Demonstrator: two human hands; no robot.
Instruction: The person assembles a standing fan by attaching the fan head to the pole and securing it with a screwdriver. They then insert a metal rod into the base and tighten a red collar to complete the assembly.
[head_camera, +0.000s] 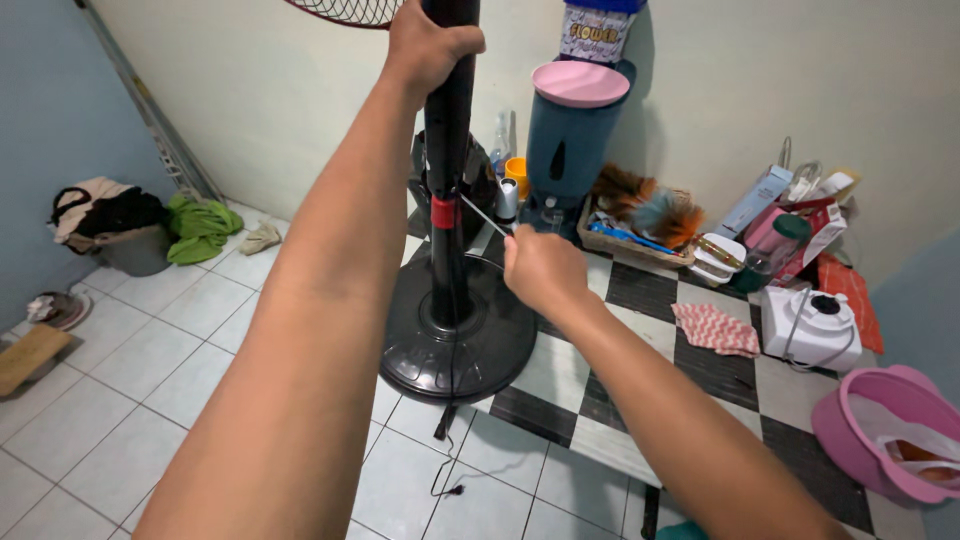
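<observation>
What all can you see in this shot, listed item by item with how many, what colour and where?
stand fan pole: one, black with a red band, upright at centre
fan base: one, black, round, on the checkered mat's edge
screwdriver: one, thin metal shaft, tip at the red band
checkered mat: one, black and white, right floor
water dispenser: one, blue with pink lid, by the wall
feather duster: one, brown and grey, in a tray
striped cloth: one, red and white, on the mat
basin: one, pink, lower right
green cloth: one, left corner
left hand: grips the pole high up
right hand: fingers hold the screwdriver
</observation>
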